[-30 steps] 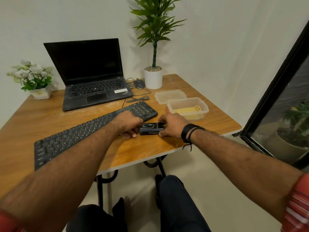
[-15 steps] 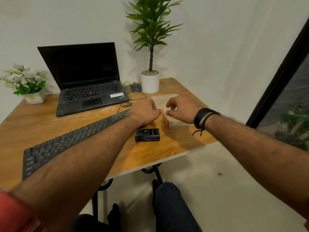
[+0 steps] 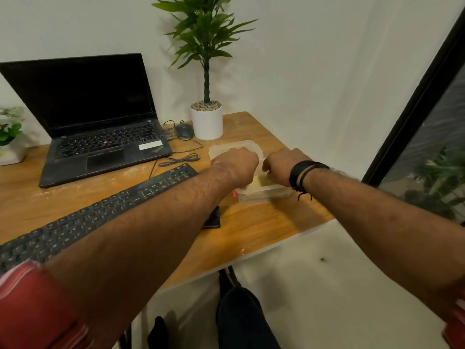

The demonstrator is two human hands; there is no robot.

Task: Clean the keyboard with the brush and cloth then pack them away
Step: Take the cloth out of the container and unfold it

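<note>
A black keyboard [image 3: 105,217] lies diagonally on the wooden table [image 3: 264,230]. At the table's right stands a clear plastic container [image 3: 264,196] with a yellow cloth [image 3: 259,182] inside. Both my hands are over it. My left hand [image 3: 235,167] is curled over its left side, fingers hidden. My right hand [image 3: 279,167] curls its fingers down onto the cloth at the right side. A small black brush case [image 3: 214,219] lies in front of the container, partly hidden by my left forearm.
The container's clear lid [image 3: 226,148] lies just behind it. An open laptop [image 3: 100,137], a mouse [image 3: 185,131] with its cable, and a white potted plant [image 3: 206,123] stand at the back. A flower pot [image 3: 10,147] is far left. The table edge runs near right.
Both hands let go of the black case, which stays on the table, and moved back and right to the clear container. The view shifted right.
</note>
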